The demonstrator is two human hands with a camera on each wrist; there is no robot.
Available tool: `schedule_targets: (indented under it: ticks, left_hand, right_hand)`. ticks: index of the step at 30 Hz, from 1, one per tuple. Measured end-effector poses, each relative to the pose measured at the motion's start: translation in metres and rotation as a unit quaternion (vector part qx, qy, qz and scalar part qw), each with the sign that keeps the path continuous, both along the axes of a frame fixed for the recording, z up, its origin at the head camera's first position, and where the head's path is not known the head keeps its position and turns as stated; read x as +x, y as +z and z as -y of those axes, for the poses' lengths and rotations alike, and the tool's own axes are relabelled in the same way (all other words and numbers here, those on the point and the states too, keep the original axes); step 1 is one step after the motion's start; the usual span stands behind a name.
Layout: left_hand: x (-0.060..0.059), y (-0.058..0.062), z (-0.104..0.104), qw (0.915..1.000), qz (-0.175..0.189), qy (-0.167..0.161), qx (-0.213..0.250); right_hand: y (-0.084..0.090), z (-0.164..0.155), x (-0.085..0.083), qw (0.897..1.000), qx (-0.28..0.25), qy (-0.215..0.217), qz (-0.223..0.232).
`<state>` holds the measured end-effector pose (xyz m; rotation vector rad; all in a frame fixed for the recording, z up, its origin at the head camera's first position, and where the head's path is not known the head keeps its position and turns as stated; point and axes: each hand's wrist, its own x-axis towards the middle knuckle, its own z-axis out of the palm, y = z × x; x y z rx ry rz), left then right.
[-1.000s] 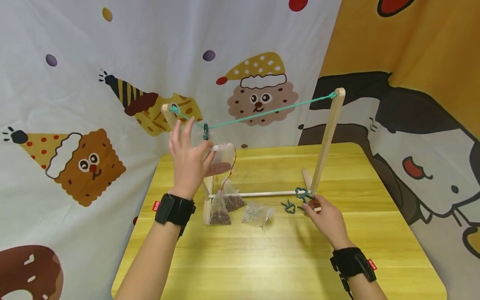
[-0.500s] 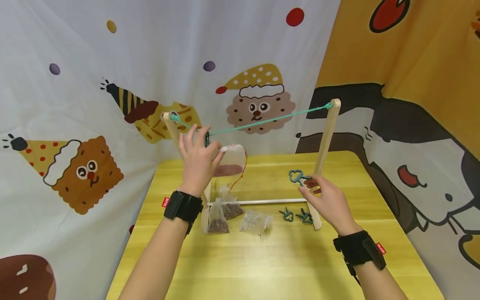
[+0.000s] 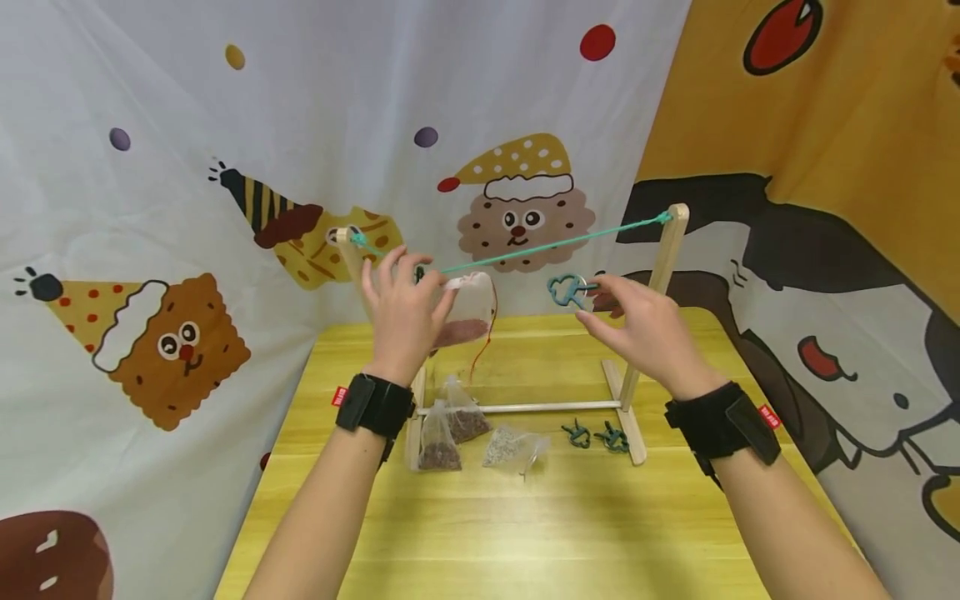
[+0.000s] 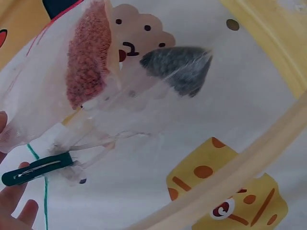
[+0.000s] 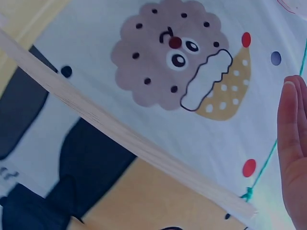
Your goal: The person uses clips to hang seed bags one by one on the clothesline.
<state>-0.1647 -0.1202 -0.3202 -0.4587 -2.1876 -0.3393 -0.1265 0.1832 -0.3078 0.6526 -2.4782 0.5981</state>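
Observation:
My left hand (image 3: 405,317) pinches the gathered white top of a sheer drawstring bag (image 3: 462,321) with reddish granules in its bottom and a red cord hanging down. In the left wrist view, a dark green clip (image 4: 41,167) on the green line holds another sheer bag with dark grey contents (image 4: 177,67). Left-hand fingers (image 4: 26,213) lie close around this clip. My right hand (image 3: 645,329), raised near the right post, pinches a blue-green cloud-shaped clip (image 3: 567,290) between thumb and fingers. The right wrist view shows only part of that hand, with its clip hidden.
The green line (image 3: 555,245) runs between two wooden posts (image 3: 669,250), joined low by a white rod (image 3: 551,407). Two brown-filled sachets (image 3: 438,454) and a pale-filled bag (image 3: 510,448) sit on the table (image 3: 525,533). Two clips (image 3: 577,434) lie near the right foot.
My right hand has lifted the cloud-shaped clip off the table, up and leftward towards the line. My left hand, with the reddish bag, has shifted right and closer to the clip on the line.

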Motion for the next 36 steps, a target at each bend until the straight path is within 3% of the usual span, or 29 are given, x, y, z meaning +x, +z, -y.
schedule_targets:
  ticks: [9,18,23,31,36]
  left_hand:
    - [-0.004,0.008,-0.003,1.0,0.002,-0.002,0.006]
    - [-0.006,0.008,-0.002,0.9998,0.019,0.008,0.007]
    - [-0.007,0.007,-0.002,0.9997,0.021,0.005,0.007]
    - [-0.009,0.006,-0.001,0.9997,0.023,0.005,0.009]
    - [-0.01,0.004,-0.001,0.9996,0.027,0.008,0.005]
  right_hand:
    - [0.031,0.015,-0.014,0.998,0.057,0.012,-0.028]
    - [0.047,0.037,-0.024,0.99,0.117,0.044,-0.057]
    - [0.055,0.047,-0.03,0.986,0.126,0.075,-0.083]
    - [0.061,0.057,-0.039,0.98,0.141,0.085,-0.108]
    - [0.066,0.069,-0.044,0.974,0.179,0.077,-0.114]
